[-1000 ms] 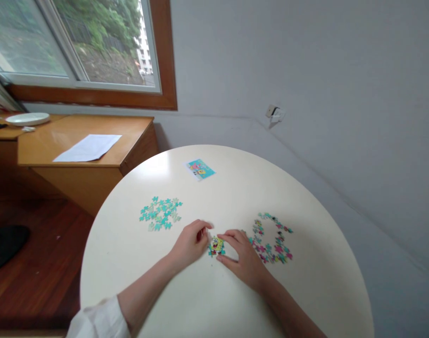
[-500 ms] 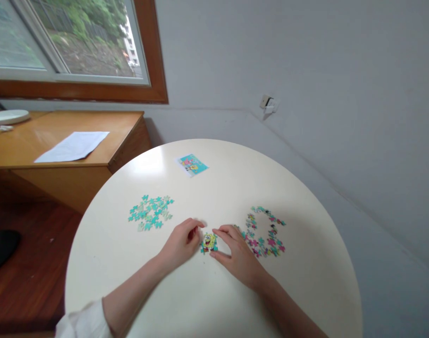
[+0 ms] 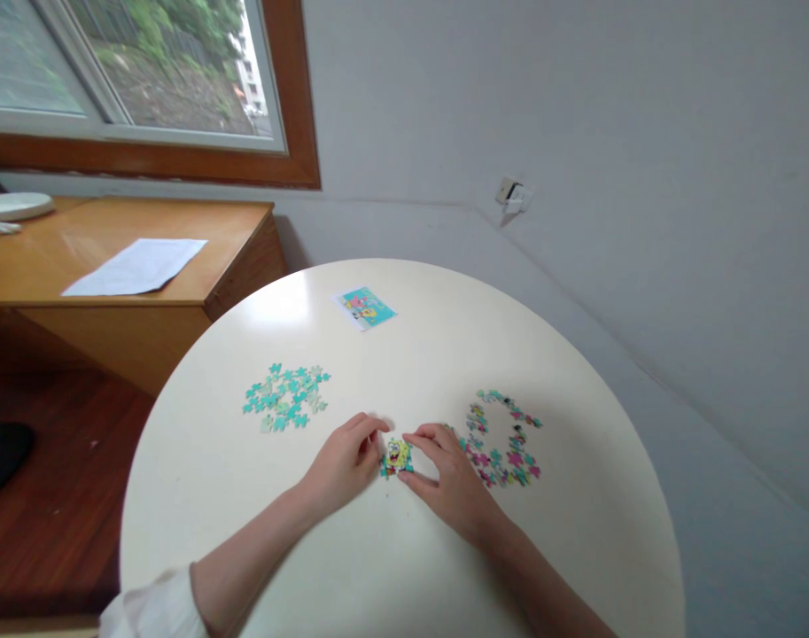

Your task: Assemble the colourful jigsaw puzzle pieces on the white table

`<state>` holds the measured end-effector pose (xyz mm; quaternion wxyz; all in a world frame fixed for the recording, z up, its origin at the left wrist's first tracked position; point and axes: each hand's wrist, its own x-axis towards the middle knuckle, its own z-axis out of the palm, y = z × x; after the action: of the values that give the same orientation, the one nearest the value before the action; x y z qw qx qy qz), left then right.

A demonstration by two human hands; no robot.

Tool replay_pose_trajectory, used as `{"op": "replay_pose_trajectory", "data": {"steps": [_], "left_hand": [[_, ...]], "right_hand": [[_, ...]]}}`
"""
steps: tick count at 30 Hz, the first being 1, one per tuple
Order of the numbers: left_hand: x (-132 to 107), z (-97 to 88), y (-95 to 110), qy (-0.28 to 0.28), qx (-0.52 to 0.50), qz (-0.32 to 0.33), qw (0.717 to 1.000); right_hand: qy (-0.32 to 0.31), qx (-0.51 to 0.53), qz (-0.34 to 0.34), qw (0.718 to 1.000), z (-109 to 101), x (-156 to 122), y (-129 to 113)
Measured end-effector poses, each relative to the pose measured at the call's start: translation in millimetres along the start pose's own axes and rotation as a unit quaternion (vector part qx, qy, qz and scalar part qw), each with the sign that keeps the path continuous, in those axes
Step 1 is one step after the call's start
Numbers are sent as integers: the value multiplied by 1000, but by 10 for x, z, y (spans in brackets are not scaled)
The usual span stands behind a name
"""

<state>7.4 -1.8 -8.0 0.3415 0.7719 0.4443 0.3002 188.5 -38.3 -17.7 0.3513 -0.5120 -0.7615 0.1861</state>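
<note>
Lying flat between the two hands: a small joined patch of puzzle pieces (image 3: 397, 455), yellow cartoon face in the middle, some teal at the edges. At its right side, the right hand (image 3: 455, 484), thumb and forefinger spread apart, fingertips at the upper and lower corners, seemingly touching. By its left edge, the left hand (image 3: 343, 455), fingers curled, thumb near forefinger; cannot tell whether gripping a piece. Barely changed over the last second: same pose of both hands, just a small swing of the view. No piece visibly added, so probably a moment of steadying or aligning. Right of the right hand, a rough ring of mixed loose pieces (image 3: 515, 459). Beyond the left hand, leftward, a teal and pale heap (image 3: 294, 387). Farther ahead of both, a picture card (image 3: 370, 310) on the white desk (image 3: 404, 567).
</note>
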Motion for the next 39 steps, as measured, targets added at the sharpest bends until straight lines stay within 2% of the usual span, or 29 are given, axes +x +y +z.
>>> {"op": "replay_pose_trajectory", "data": {"steps": [9,14,19,22,24,27,31,33,39], "left_hand": [[-44,6,44,-16,46,28,998],[-38,12,45,-8,59,36,998],[-66,-7,106,8,87,38,995],[-162,14,211,18,152,91,984],[-258,64,271,7,204,139,969],[-400,173,282,-30,292,174,940],[-478,274,183,-75,343,184,918],[-448,286,142,-82,350,189,914],[-121,316,101,-87,367,195,905]], "right_hand": [[-9,0,7,1000,-33,-6,-3],[9,19,13,1000,-28,-4,-12],[74,14,-5,997,-126,28,-25],[137,-55,-14,989,-325,39,32],[161,-119,15,980,-476,17,102],[112,-239,55,963,-617,-76,221],[-7,-347,44,937,-570,-217,354],[-49,-360,41,931,-507,-224,413],[-74,-364,91,924,-478,100,612]]}}
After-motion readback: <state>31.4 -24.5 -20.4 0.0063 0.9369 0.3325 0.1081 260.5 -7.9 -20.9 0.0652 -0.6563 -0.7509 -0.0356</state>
